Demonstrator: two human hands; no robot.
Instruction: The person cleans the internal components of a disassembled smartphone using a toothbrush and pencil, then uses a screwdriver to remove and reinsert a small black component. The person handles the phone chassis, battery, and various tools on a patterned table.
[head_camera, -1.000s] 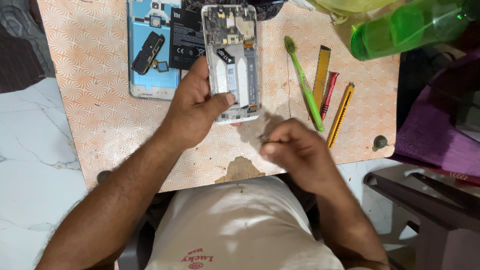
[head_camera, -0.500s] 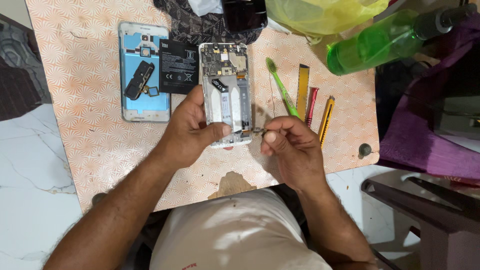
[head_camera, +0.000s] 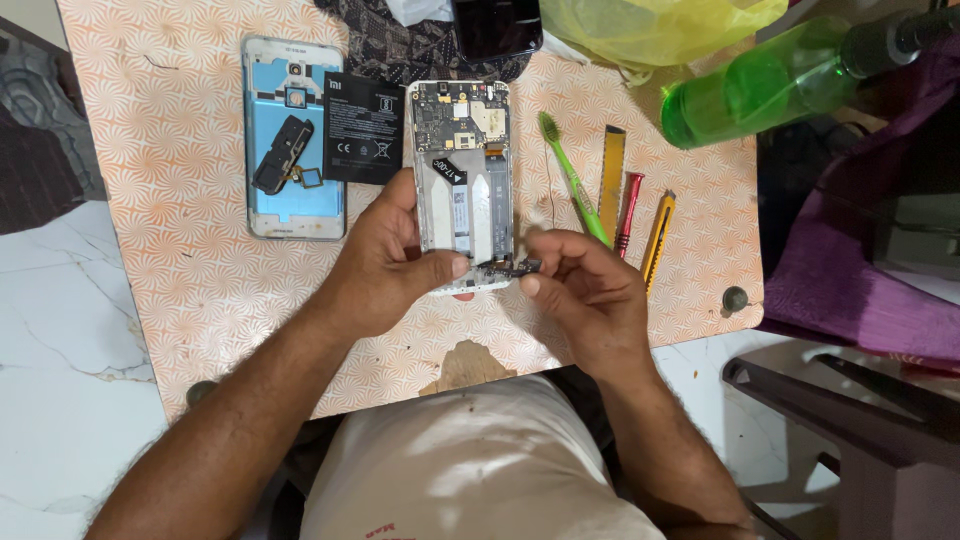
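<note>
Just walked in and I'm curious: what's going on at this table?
A person is working on an opened phone lying on a patterned board. The left hand steadies its lower end, while the right hand pinches a small dark part at the bottom edge. Beside it lie a black battery and a blue back cover. A green toothbrush and a few hand tools sit to the right.
</note>
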